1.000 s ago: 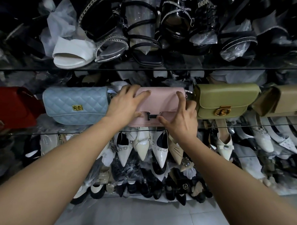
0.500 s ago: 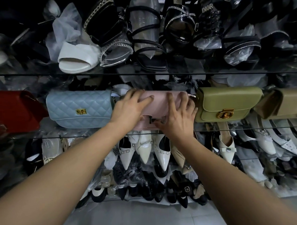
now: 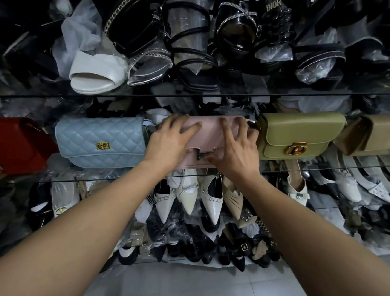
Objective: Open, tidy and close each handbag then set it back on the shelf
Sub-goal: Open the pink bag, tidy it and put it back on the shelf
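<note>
Pink handbag (image 3: 212,137), left hand (image 3: 167,144), right hand (image 3: 234,154), fingers (image 3: 225,129) atop

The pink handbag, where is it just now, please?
In the head view the pink handbag sits centre-frame on the middle glass shelf, between the blue quilted bag and the olive bag.

The pink handbag (image 3: 212,135) is hemmed in along the shelf (image 3: 322,169), with the blue quilted handbag (image 3: 100,141) at its left end and the olive handbag (image 3: 297,134) at its right. The upper glass shelf (image 3: 57,95) sits close overhead. Only the shelf's front edge is open.
</note>
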